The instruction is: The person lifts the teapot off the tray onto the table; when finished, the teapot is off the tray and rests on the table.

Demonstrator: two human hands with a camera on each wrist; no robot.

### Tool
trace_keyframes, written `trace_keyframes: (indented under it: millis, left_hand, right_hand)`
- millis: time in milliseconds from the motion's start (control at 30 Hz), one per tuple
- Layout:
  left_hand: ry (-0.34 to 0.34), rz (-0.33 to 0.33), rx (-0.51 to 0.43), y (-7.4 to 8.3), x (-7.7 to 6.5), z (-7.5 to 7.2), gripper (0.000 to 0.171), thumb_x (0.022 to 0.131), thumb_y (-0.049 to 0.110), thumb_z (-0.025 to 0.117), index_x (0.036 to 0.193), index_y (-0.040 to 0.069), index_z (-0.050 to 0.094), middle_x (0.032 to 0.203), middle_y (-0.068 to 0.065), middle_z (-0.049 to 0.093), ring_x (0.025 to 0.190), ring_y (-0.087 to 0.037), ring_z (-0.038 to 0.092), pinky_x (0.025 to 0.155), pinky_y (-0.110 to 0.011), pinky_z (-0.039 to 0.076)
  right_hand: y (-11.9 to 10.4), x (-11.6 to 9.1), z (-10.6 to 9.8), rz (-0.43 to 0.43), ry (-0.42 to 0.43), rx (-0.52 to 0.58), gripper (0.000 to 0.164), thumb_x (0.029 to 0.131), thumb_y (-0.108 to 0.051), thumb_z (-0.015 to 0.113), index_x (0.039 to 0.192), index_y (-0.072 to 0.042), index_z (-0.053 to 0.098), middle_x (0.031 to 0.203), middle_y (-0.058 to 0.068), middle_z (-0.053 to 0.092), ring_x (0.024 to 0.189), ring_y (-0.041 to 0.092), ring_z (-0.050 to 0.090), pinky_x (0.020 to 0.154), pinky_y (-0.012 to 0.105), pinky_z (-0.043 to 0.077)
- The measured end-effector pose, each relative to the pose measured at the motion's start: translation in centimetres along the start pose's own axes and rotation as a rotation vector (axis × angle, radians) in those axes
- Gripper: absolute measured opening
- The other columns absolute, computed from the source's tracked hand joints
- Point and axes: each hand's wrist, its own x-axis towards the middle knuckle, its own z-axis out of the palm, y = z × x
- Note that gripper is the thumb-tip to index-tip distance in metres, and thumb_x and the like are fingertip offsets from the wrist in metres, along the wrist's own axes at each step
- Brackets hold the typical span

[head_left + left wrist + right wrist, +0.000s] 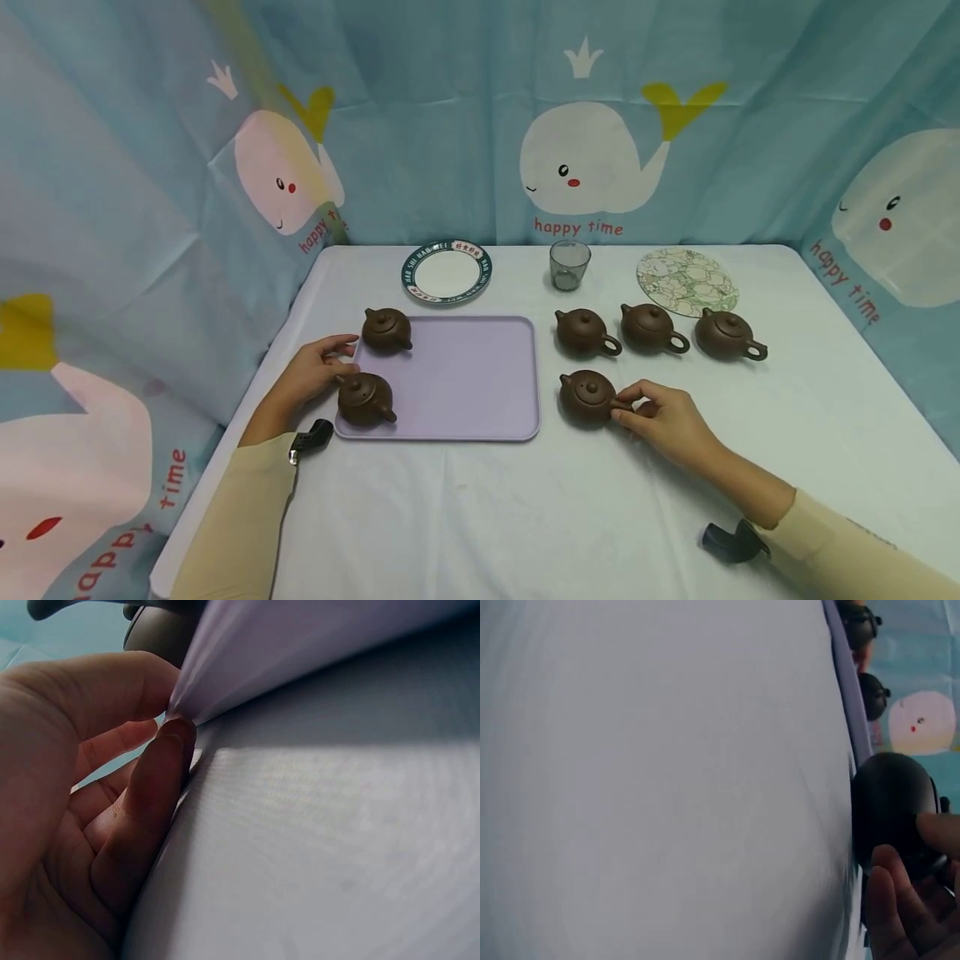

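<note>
On the right side of the table, my right hand [672,423] pinches the handle of a dark brown teapot [587,398]. The same teapot [889,799] shows in the right wrist view, near the table surface; whether it touches the cloth I cannot tell. My left hand [315,372] is at the left edge of a lilac tray [465,379]. In the left wrist view, its thumb and a finger pinch the rim of the tray [255,652]. Two more teapots stand along the tray's left side, a far one [387,331] and a near one [365,399].
Behind the held teapot three others stand in a row: the left [581,332], middle [648,327] and right [724,334]. Farther back are a plate [446,273], a grey glass [569,267] and a round patterned mat [686,279]. A whale-print curtain [420,142] hangs behind the table.
</note>
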Motion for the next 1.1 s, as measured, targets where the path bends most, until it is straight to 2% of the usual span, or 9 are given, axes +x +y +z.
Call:
trace_keyframes:
  millis: [133, 300, 400, 500, 633, 767, 900, 1100]
  left_hand:
    - [0.002, 0.0, 0.011, 0.0, 0.0, 0.0, 0.065, 0.082, 0.01, 0.074, 0.141, 0.003, 0.048, 0.124, -0.021, 0.057, 0.081, -0.019, 0.061, 0.071, -0.025, 0.048]
    - [-0.007, -0.021, 0.04, 0.2, 0.0, 0.0, 0.065, 0.085, 0.014, 0.073, 0.143, 0.005, 0.046, 0.127, -0.021, 0.055, 0.085, -0.023, 0.061, 0.074, -0.027, 0.048]
    - [-0.01, -0.029, 0.044, 0.4, 0.0, 0.0, 0.066, 0.085, 0.015, 0.073, 0.144, 0.006, 0.046, 0.128, -0.021, 0.055, 0.086, -0.023, 0.06, 0.074, -0.028, 0.047]
    - [-0.008, -0.033, 0.024, 0.4, -0.1, 0.0, 0.066, 0.084, 0.013, 0.073, 0.144, 0.005, 0.046, 0.128, -0.021, 0.055, 0.085, -0.024, 0.06, 0.072, -0.027, 0.048]
    - [-0.009, -0.03, 0.019, 0.4, -0.1, -0.1, 0.066, 0.084, 0.013, 0.073, 0.143, 0.005, 0.046, 0.127, -0.021, 0.055, 0.084, -0.023, 0.061, 0.071, -0.027, 0.048]
    - [0.003, -0.011, 0.02, 0.2, 0.1, -0.1, 0.065, 0.084, 0.014, 0.074, 0.142, 0.006, 0.048, 0.126, -0.019, 0.056, 0.083, -0.02, 0.061, 0.071, -0.025, 0.047]
    - [0.004, 0.017, -0.013, 0.0, 0.3, 0.0, 0.064, 0.082, 0.01, 0.075, 0.141, 0.004, 0.05, 0.124, -0.021, 0.057, 0.08, -0.018, 0.061, 0.069, -0.024, 0.047]
    - [0.012, 0.011, -0.005, -0.1, 0.1, 0.1, 0.063, 0.081, 0.01, 0.075, 0.139, 0.004, 0.051, 0.121, -0.02, 0.058, 0.079, -0.018, 0.06, 0.067, -0.024, 0.047]
  right_hand:
    - [-0.6, 0.6, -0.8, -0.036, -0.015, -0.116, 0.016, 0.081, -0.023, 0.08, 0.092, -0.018, 0.069, 0.068, -0.006, 0.067, 0.056, 0.011, 0.062, 0.054, 0.027, 0.045]
    - [-2.3, 2.0, -2.0, -0.124, -0.025, -0.231, 0.016, 0.081, -0.026, 0.08, 0.091, -0.017, 0.07, 0.074, -0.008, 0.066, 0.057, 0.005, 0.06, 0.053, 0.028, 0.045]
    - [-3.8, 3.0, -2.1, -0.196, -0.016, -0.237, 0.017, 0.082, -0.025, 0.08, 0.092, -0.015, 0.07, 0.077, -0.01, 0.066, 0.058, 0.004, 0.059, 0.051, 0.028, 0.045]
    - [-5.5, 4.1, -1.1, -0.256, -0.011, -0.17, 0.017, 0.081, -0.022, 0.08, 0.092, -0.014, 0.07, 0.079, -0.011, 0.065, 0.059, 0.005, 0.06, 0.052, 0.027, 0.046]
    - [-7.8, 5.5, 2.0, -0.315, -0.035, -0.054, 0.016, 0.082, -0.02, 0.08, 0.093, -0.015, 0.07, 0.081, -0.011, 0.065, 0.061, 0.005, 0.06, 0.054, 0.027, 0.048]
    - [-10.2, 7.2, 6.0, -0.345, -0.097, 0.004, 0.015, 0.084, -0.024, 0.078, 0.094, -0.017, 0.07, 0.083, -0.012, 0.065, 0.062, 0.005, 0.059, 0.055, 0.028, 0.048]
    - [-12.2, 8.5, 10.6, -0.329, -0.187, 0.037, 0.017, 0.085, -0.027, 0.077, 0.096, -0.016, 0.07, 0.083, -0.014, 0.063, 0.063, 0.004, 0.058, 0.057, 0.026, 0.048]
    - [-14.4, 9.6, 16.9, -0.298, -0.323, 0.103, 0.028, 0.084, -0.029, 0.077, 0.1, -0.009, 0.068, 0.079, -0.012, 0.06, 0.065, 0.005, 0.058, 0.06, 0.021, 0.047]
